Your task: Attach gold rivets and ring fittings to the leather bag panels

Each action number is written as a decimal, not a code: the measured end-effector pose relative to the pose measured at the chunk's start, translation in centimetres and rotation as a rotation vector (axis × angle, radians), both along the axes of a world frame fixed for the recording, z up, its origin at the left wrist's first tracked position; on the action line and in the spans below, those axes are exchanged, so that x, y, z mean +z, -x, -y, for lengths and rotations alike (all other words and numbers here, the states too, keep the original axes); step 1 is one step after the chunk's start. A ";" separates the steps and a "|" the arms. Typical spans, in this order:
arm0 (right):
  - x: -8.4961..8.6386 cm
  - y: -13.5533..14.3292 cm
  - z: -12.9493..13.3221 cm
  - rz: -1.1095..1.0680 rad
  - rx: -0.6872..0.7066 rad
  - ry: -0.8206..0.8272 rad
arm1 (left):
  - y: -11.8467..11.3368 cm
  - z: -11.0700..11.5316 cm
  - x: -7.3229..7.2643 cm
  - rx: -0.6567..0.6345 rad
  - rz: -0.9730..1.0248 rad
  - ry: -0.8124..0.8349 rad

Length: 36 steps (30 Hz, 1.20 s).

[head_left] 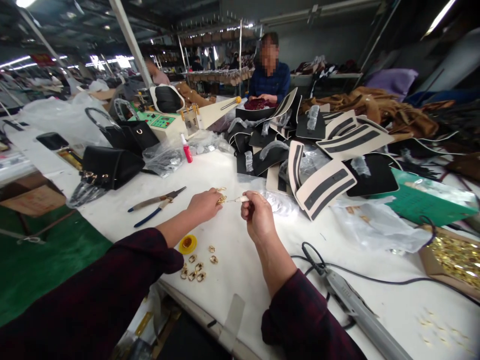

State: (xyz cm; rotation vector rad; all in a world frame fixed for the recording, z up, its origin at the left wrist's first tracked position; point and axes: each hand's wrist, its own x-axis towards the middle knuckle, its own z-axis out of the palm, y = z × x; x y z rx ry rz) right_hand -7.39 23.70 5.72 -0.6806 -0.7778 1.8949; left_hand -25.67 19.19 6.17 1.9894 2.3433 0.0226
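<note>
My left hand [204, 205] is closed around a small gold metal clasp [221, 199] just above the white table [240, 270]. My right hand [257, 216] grips a thin white-handled tool [240, 199] whose metal tip touches the clasp. Several more gold clasps [197, 267] lie loose on the table below my left forearm, next to a small yellow lid [187, 244].
Pliers [155, 206] lie left of my hands. Black handbags [112, 162] stand at the left, stacked black-and-cream leather pieces [326, 150] at the right. A corded grey tool [352, 300] lies near my right arm, and a box of gold hardware [455, 260] at far right. Another person [270, 70] sits across.
</note>
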 end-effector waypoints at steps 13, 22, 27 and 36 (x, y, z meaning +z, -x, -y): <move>0.0 0.1 0.1 0.019 0.002 0.007 | 0.2 1.3 -0.3 -0.058 0.262 -0.052; 0.6 0.4 1.0 0.043 0.032 -0.046 | 1.3 7.2 2.9 0.313 0.784 -0.256; 0.8 1.6 4.1 0.311 0.238 -0.418 | 0.8 15.8 3.0 0.712 1.571 -0.531; -1.0 3.6 8.2 0.774 0.424 -1.141 | -4.3 25.5 -1.2 0.953 2.005 -0.620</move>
